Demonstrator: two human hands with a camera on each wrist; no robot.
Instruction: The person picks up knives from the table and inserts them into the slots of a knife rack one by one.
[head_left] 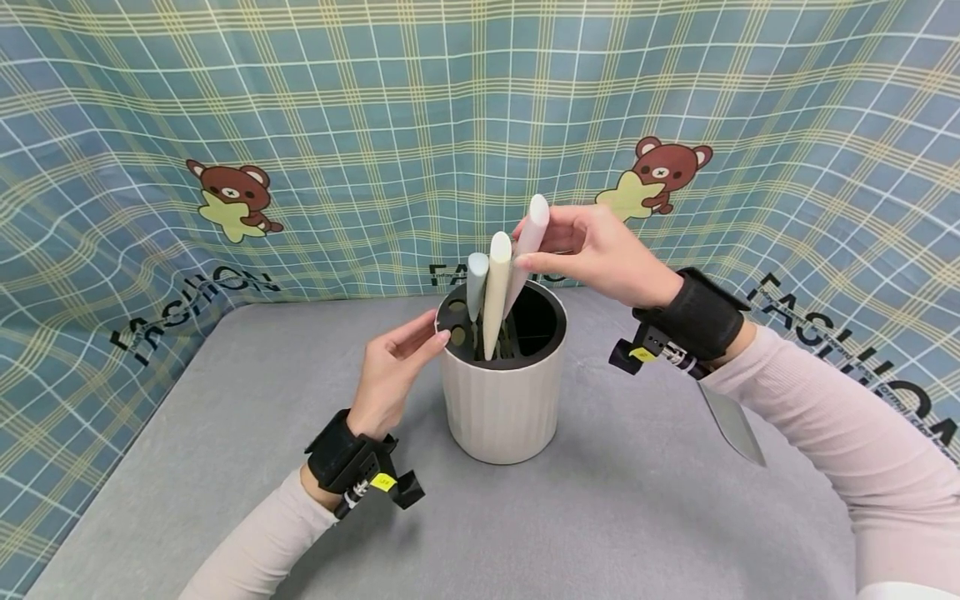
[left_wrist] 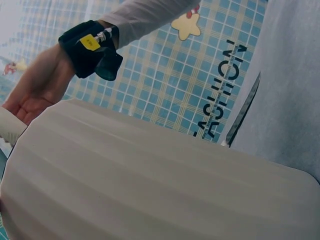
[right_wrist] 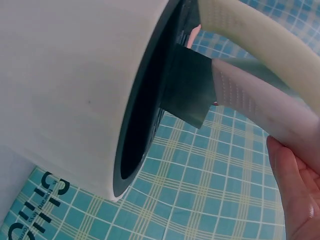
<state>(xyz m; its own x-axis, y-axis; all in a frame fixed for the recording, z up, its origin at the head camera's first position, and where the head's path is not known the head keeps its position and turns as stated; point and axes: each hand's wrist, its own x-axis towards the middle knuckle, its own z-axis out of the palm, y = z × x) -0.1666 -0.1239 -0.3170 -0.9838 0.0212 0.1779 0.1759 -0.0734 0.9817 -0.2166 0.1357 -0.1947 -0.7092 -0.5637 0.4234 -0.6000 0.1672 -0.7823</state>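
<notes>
the right hand [head_left: 592, 252], nearer than the left, pinches the pink knife [head_left: 535, 221] just to its left; the long axis slants down and leftward, blade [right_wrist: 190, 87] seemingly partly inside the holder [head_left: 502, 408]; the left hand [head_left: 393, 367] grips the holder's left edge

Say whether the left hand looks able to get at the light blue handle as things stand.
Probably yes. The left hand touches the white holder at its rim, and the light blue handle sticks up on that side; the cream handle and right hand are beyond it, so the way looks free.
</notes>
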